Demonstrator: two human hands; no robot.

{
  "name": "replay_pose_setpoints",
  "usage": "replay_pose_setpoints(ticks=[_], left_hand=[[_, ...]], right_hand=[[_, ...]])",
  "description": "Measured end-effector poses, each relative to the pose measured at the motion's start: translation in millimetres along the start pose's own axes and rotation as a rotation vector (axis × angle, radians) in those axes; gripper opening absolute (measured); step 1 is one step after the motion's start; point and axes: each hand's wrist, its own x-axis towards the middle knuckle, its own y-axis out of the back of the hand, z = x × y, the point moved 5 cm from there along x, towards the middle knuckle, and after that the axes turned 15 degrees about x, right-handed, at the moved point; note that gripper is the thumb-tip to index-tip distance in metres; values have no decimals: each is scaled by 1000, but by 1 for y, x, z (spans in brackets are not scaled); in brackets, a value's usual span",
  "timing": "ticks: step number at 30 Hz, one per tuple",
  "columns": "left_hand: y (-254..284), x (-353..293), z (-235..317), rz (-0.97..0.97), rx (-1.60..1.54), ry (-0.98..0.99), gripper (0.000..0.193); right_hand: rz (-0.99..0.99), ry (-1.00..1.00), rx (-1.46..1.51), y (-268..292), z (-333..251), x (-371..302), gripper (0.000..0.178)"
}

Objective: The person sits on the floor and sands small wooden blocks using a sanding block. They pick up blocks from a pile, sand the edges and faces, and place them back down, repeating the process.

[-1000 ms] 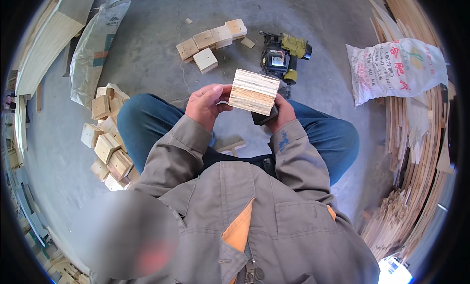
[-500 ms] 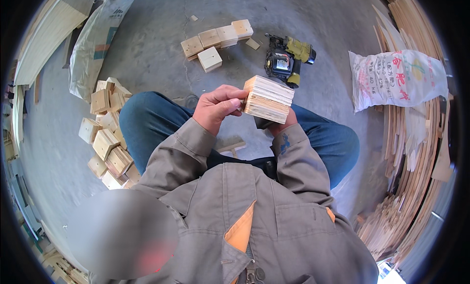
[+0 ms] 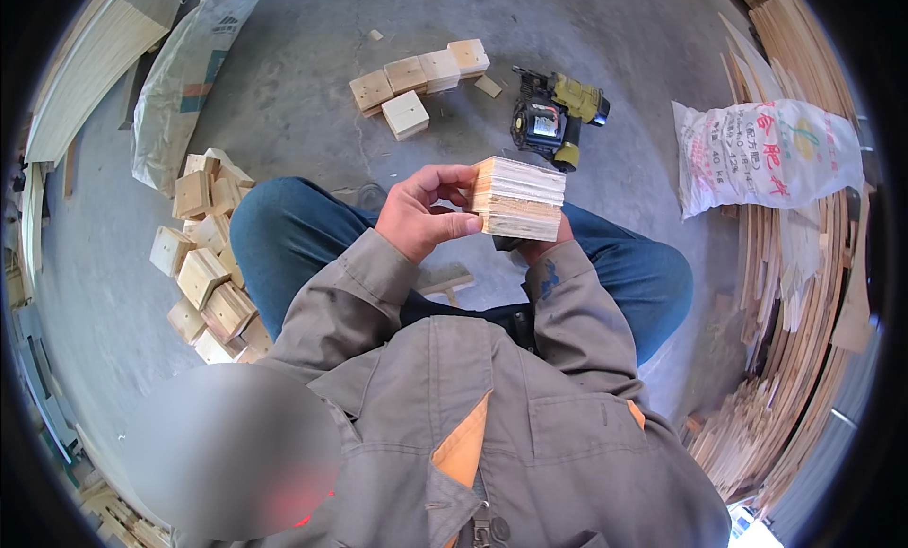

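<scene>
A thick wood block [image 3: 521, 200], built of several thin layers with rough pale edges, is held up above the floor between my knees. My left hand [image 3: 427, 210] grips its left end, thumb at the lower edge and fingers at the upper. My right hand [image 3: 558, 238] is behind and under its right side; the block hides most of its fingers. Something dark shows just below the block, but I cannot make out what it is. Beyond it on the floor lies a yellow-green and black nail gun [image 3: 553, 118].
Several wood blocks [image 3: 407, 75] stand in a row ahead, with a single block [image 3: 406, 115] before them. A heap of blocks [image 3: 210, 281] lies by my left knee. A white sack [image 3: 771, 158] rests against long stacked boards [image 3: 790, 293] at right. Another sack [image 3: 185, 104] is at far left.
The block has tilted slightly and its top edge sits lower. My left hand has gone from a pinch at its corner to a wider grip, thumb and fingers further apart.
</scene>
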Motion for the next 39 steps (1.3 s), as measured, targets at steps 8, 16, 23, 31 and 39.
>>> replay_pose_setpoints(ticks=[8,16,23,31,39], left_hand=[[5,2,-5,62,114,24,84],[0,3,-11,34,-49,142,88],[-3,3,-7,8,-148,184,84],[-2,4,-11,7,-216,202,81],[-3,3,-11,50,-229,240,70]], right_hand=[[-21,9,2,0,-1,1,40],[22,-27,34,4,1,3,40],[14,-58,33,-4,0,-2,41],[13,-60,45,-2,-1,-2,40],[25,-58,45,-6,-2,-6,41]])
